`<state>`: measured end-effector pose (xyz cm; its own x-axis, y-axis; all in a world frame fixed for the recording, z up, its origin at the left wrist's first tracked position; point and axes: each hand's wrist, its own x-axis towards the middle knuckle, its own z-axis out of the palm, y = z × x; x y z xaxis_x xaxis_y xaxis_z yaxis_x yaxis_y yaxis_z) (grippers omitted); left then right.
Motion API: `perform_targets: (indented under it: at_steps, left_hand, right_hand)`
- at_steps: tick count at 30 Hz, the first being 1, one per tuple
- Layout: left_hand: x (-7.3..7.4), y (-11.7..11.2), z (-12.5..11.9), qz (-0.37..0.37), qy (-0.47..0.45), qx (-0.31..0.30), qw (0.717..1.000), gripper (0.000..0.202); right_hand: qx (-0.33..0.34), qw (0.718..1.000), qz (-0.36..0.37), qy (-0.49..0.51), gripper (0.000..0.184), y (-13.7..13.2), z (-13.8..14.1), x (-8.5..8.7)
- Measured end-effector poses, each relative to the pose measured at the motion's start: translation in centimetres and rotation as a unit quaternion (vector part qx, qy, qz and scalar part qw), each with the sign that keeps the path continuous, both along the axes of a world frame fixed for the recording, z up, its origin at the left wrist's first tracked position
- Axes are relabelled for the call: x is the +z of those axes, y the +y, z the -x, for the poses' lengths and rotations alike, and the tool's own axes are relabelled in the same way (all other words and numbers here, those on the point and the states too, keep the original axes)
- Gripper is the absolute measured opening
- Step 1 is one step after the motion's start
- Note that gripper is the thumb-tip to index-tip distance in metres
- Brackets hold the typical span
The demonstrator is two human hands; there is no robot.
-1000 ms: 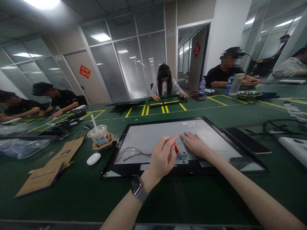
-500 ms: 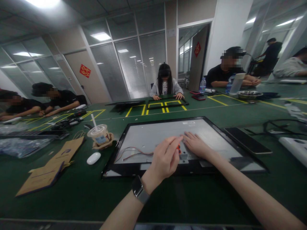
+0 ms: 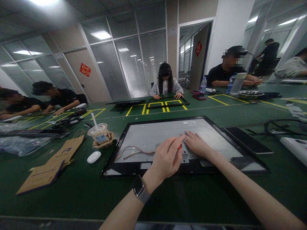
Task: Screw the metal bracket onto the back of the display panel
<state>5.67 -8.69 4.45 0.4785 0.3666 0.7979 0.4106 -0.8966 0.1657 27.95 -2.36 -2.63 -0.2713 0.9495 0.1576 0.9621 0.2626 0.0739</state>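
A flat display panel (image 3: 153, 134) with a black frame lies face down on the green table in front of me. My left hand (image 3: 166, 158) is closed around a small orange-handled tool (image 3: 179, 146), held over the panel's lower middle; only a sliver of orange shows. My right hand (image 3: 198, 144) lies flat on the panel just right of the tool, fingers stretched out. Thin coloured wires (image 3: 134, 151) run across the panel's lower left. A watch (image 3: 139, 189) sits on my left wrist.
An iced drink cup (image 3: 98, 133), a white mouse (image 3: 93, 157) and brown paper bags (image 3: 51, 164) lie to the left. A dark phone (image 3: 248, 143) and cables (image 3: 278, 126) are on the right. Several people sit around the table; one opposite handles a black frame (image 3: 165, 103).
My left hand with the orange tool has shifted slightly right, closer to my right hand, hiding more of the tool. The person opposite has moved the black frame a little.
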Motion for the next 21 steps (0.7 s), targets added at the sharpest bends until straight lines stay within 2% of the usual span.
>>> perform_targets:
  at_steps: [15,21]
  left_hand:
    - [-0.1,-0.6,-0.4,0.002,0.050,0.005,0.999,0.044]
    - [-0.4,-0.8,-0.8,-0.009,0.082,-0.014,0.997,0.045]
  right_hand:
    - [0.024,1.000,-0.011,0.002,0.050,0.3,-0.5,-0.7]
    - [0.002,1.000,-0.021,0.009,0.051,0.7,-0.7,-1.4]
